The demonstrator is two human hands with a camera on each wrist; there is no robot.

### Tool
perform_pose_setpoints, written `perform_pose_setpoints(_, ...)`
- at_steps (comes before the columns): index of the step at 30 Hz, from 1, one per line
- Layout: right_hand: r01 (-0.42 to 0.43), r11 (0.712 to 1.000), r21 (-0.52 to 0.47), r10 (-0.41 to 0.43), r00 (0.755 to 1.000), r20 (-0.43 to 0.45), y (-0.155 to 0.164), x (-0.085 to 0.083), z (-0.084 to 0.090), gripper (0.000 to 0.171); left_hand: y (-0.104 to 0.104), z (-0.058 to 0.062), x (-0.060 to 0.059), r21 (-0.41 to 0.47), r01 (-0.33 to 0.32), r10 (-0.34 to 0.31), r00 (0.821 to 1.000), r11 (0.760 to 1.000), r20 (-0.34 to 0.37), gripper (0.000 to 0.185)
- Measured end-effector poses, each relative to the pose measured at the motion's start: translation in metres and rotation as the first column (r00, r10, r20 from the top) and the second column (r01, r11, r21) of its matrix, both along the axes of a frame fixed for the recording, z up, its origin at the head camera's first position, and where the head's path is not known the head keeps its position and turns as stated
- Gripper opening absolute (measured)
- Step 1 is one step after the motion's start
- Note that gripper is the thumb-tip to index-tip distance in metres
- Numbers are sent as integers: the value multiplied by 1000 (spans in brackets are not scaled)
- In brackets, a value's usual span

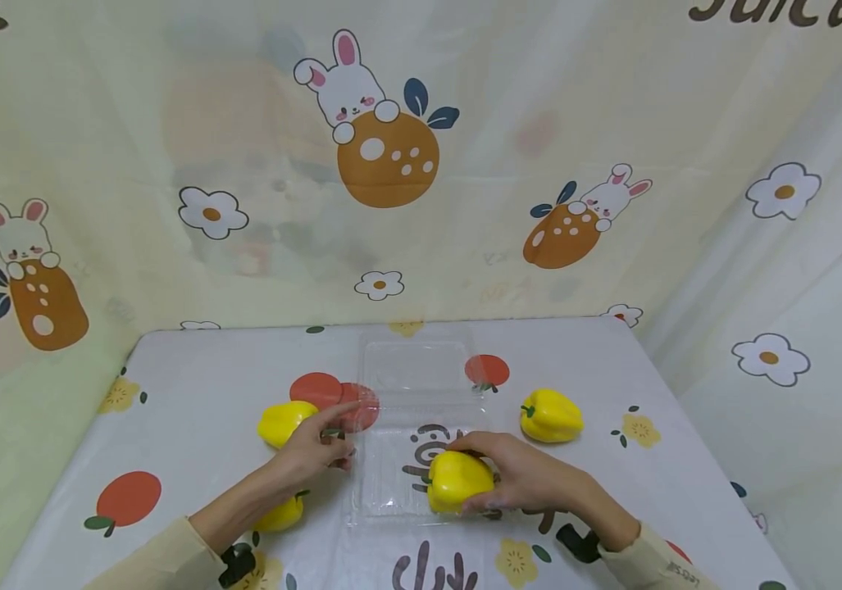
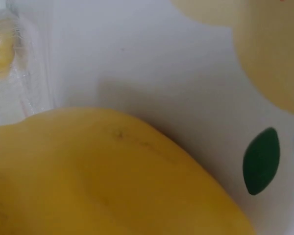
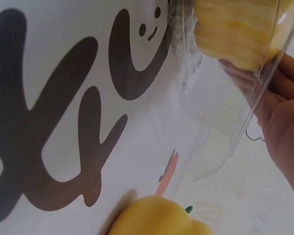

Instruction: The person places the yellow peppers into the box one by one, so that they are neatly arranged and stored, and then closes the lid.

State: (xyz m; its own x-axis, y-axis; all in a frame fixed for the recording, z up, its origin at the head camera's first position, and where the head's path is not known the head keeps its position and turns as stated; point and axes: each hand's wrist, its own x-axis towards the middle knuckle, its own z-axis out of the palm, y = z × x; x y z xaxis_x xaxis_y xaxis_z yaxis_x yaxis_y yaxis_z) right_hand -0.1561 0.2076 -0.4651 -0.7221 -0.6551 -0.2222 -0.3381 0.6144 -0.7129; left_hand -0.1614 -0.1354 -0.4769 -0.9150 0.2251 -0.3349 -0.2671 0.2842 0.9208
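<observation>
Yellow pepper (image 1: 457,481) sits in the clear plastic tray (image 1: 391,483), with the right hand (image 1: 516,479) curled around it in a firm grip. Left hand (image 1: 317,447) (fingers straight) touches the tray's left edge on the tabletop (image 1: 192,393), beside another pepper (image 1: 284,420).

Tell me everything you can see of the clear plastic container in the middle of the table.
The clear plastic container is a thin, see-through hinged clamshell, lying open and flat on the printed tablecloth. Its far half is empty; the tablecloth print shows through it. In the near half a yellow pepper sits at the front right corner, gripped by the right hand. The left hand rests at the container's left edge with fingers extended; whether it touches the plastic cannot be told. The right wrist view shows the glossy, ridged wall.
</observation>
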Motion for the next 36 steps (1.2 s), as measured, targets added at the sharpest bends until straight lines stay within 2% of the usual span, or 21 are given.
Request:
perform_pose_setpoints(5, -3, 1000, 11, 3, 1000, -21, 0, 1, 0, 83, 1, 0, -1, 1, -2, 2, 1000, 1000, 7, 65)
perform_pose_setpoints(25, -15, 999, 52, 20, 995, -96, 2, 0, 6, 75, 3, 0, -3, 11, 15, -15, 1000, 1000, -8, 64)
perform_pose_setpoints(36, -32, 997, 70, 41, 992, -116, 3, 0, 9, 77, 3, 2, -2, -1, 18, -18, 1000, 1000, -5, 64)
